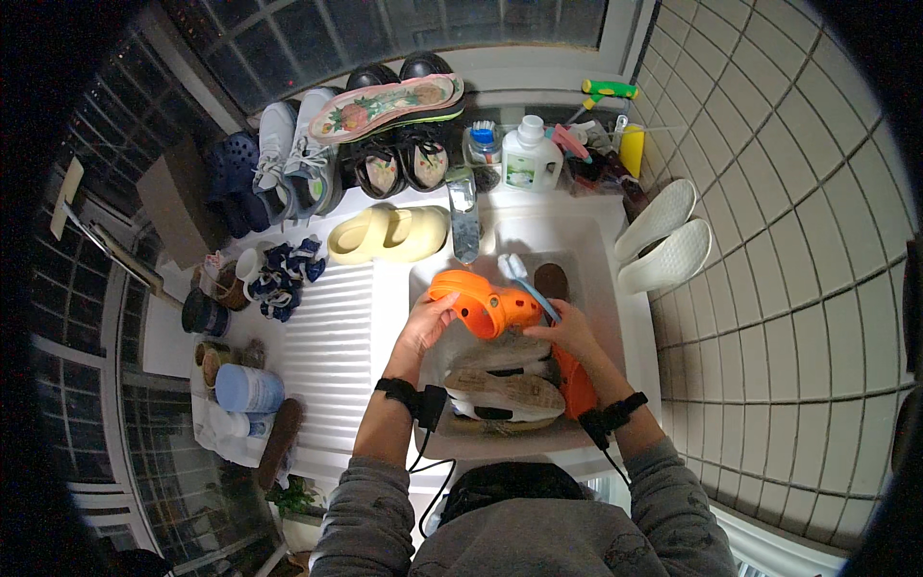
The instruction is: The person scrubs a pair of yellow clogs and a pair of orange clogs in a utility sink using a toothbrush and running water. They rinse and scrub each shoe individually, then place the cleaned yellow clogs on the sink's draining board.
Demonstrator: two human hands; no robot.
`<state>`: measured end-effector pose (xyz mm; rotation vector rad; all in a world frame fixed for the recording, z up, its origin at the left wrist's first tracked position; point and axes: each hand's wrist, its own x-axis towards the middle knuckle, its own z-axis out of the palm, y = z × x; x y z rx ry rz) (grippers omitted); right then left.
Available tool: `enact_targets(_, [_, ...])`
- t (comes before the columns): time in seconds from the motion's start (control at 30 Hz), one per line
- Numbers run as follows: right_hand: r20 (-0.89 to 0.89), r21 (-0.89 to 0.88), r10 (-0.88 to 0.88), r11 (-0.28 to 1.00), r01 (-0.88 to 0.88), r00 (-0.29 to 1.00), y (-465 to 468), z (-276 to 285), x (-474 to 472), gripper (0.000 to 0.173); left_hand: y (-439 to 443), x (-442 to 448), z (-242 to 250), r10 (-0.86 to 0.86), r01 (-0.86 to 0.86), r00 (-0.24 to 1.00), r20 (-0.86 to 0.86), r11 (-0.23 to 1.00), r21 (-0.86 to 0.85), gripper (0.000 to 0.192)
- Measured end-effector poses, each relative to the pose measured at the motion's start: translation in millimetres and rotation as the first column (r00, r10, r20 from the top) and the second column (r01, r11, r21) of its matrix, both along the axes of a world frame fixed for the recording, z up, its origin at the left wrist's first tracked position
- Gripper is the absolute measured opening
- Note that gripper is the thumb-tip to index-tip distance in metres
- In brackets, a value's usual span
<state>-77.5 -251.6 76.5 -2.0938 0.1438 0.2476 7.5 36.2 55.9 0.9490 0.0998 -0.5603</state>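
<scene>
An orange clog (482, 303) is held above the sink by my left hand (430, 321), whose fingers grip its left end. My right hand (570, 330) holds a blue-handled brush (530, 283) with white bristles pointing up and left, beside the clog's right end. Below in the sink (613, 288), a second orange clog (577, 389) lies partly hidden under my right forearm. Beside it rest white sneakers, one with its tan sole (508, 389) facing up. A dark brown oval object (551, 280) is behind the brush.
Left of the sink is a ribbed washboard surface (328, 360). Pale yellow clogs (389, 234), a metal faucet (464, 216) and a white detergent bottle (532, 155) stand behind. White insoles (667, 256) lean on the tiled right wall. Several shoes line the back left; a blue-lidded tub (249, 389) stands left.
</scene>
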Motion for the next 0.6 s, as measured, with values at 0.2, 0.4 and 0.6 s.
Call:
enact_targets(0.2, [0.132,0.183,0.038,0.981,-0.062,0.991,10.6,-41.1,-8.6,0.070,-12.3,4.7,-19.7,0.106,-0.113,0.992,-0.064,0.987,-0.111,0.031])
enact_targets(0.4, [0.106,-0.324,-0.175,0.925,0.200,0.979,46.8,-4.1,-25.5,0.055,-48.9,-5.2,-1.8,0.383,-0.306,0.877,-0.289,0.910,0.279,0.036])
enact_targets(0.6, [0.096,-0.328,0.063,0.944,-0.028,0.993,58.7,18.0,-41.5,0.057,-45.0,-22.2,-5.8,0.253,-0.268,0.954,-0.161,0.961,-0.074,0.040])
